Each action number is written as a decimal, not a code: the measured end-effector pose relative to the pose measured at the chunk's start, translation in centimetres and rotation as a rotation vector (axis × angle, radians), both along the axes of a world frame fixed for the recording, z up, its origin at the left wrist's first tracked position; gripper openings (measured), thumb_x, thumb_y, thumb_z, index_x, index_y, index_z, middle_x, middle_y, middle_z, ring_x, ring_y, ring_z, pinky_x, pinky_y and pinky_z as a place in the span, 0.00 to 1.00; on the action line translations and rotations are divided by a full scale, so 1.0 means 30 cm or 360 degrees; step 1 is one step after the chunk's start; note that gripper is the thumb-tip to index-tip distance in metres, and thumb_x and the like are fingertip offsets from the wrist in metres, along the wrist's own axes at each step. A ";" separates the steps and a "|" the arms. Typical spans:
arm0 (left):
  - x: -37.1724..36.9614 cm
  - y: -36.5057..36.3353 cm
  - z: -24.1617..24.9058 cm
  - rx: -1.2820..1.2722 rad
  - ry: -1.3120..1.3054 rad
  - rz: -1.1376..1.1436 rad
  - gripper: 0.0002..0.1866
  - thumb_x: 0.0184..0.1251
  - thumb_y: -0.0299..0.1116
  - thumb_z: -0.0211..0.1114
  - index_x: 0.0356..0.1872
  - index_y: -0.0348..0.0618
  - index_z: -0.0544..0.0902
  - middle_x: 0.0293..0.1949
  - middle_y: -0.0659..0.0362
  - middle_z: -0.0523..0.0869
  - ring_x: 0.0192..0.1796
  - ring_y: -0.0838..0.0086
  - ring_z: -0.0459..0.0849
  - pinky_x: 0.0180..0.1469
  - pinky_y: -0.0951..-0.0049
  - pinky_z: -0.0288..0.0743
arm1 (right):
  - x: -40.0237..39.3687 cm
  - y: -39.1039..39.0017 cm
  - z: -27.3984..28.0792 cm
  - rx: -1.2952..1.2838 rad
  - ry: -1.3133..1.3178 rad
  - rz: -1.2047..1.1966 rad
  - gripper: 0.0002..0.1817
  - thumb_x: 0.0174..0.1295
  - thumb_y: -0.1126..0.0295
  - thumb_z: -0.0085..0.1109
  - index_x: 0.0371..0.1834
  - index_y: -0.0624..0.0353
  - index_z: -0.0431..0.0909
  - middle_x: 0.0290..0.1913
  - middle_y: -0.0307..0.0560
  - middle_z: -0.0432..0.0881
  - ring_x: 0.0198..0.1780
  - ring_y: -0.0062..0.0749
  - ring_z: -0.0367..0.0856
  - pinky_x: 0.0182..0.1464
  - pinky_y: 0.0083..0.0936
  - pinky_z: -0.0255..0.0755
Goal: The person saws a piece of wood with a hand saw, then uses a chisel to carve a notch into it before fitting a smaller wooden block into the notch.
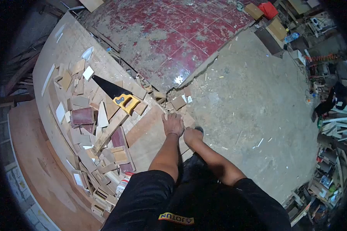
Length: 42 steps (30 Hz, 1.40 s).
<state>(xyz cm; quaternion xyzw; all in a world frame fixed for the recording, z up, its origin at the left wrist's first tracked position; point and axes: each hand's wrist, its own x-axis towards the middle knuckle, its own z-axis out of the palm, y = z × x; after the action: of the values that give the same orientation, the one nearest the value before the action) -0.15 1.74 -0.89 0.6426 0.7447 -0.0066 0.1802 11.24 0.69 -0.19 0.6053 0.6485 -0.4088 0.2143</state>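
Observation:
My left hand [173, 124] lies palm down at the edge of a plywood board [145, 134], its fingers spread over the far corner. Close on its right, my right hand [192, 136] is closed at the board's edge; what it grips, if anything, is hidden. A handsaw [126, 102] with a yellow handle and dark blade rests on the wood scraps to the left of my hands, its blade pointing up and left. A wooden strip [111, 134] and a dark red piece [82, 116] lie among the offcuts nearby.
Many offcuts cover the worktable [73, 34] on the left. A curved brown panel [42, 158] stands beyond it. Red tiles [181, 30] and a concrete floor [254, 104] with wood chips lie ahead and right. Clutter and a water bottle [292, 37] line the right side.

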 end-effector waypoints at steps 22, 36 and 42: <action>0.007 -0.008 -0.020 0.0068 -0.0068 0.0025 0.13 0.68 0.42 0.52 0.41 0.48 0.83 0.44 0.58 0.81 0.57 0.66 0.73 0.71 0.49 0.44 | 0.061 -0.079 0.145 0.0220 0.0062 0.0011 0.14 0.62 0.69 0.43 0.39 0.65 0.78 0.37 0.64 0.84 0.38 0.58 0.85 0.42 0.49 0.78; -0.001 -0.011 -0.025 0.0044 -0.0017 0.0002 0.15 0.69 0.43 0.51 0.43 0.49 0.82 0.45 0.59 0.81 0.57 0.67 0.73 0.70 0.48 0.43 | -0.042 -0.053 0.061 0.0154 -0.0119 -0.0117 0.14 0.64 0.69 0.43 0.41 0.62 0.81 0.39 0.62 0.85 0.42 0.55 0.86 0.41 0.46 0.80; 0.004 0.005 -0.009 0.0039 -0.0020 -0.0001 0.14 0.68 0.42 0.51 0.43 0.49 0.82 0.45 0.60 0.80 0.57 0.68 0.73 0.71 0.48 0.44 | 0.064 -0.091 0.209 0.0035 -0.0187 -0.0064 0.14 0.63 0.70 0.44 0.44 0.64 0.79 0.39 0.61 0.85 0.40 0.54 0.86 0.41 0.44 0.80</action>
<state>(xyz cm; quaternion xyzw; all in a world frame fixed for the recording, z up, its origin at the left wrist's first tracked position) -0.03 1.90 -1.16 0.6451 0.7433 0.0066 0.1770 13.16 -2.05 6.08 0.6435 0.6270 -0.3697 0.2369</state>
